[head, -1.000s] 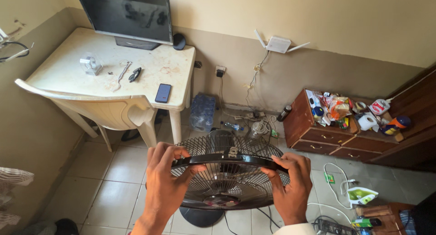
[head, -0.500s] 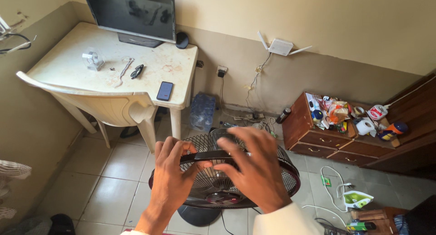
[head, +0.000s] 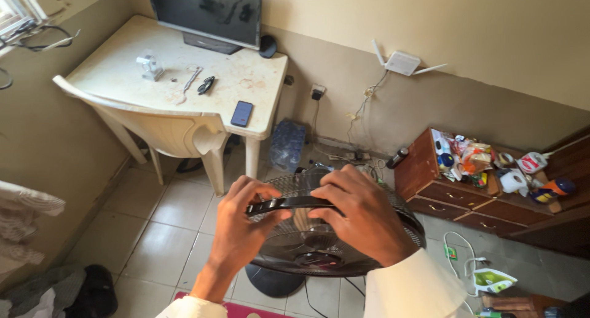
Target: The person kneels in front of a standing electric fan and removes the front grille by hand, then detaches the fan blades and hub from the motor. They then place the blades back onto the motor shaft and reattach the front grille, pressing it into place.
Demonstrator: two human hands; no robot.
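My grip holds the black fan guard rim (head: 289, 202): left hand (head: 243, 232) and right hand (head: 356, 216) pinch it close together, palms down.

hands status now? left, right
Left hand: closed on the black fan guard rim.
Right hand: closed on the same rim, close beside the left.

Black wire-grille fan (head: 362, 247), cream table (head: 184, 90), white sleeves (head: 412, 290).

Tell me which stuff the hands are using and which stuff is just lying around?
In use:
left hand
right hand
black fan guard ring
fan

Lying about:
phone
monitor
white chair
wooden drawers
iron
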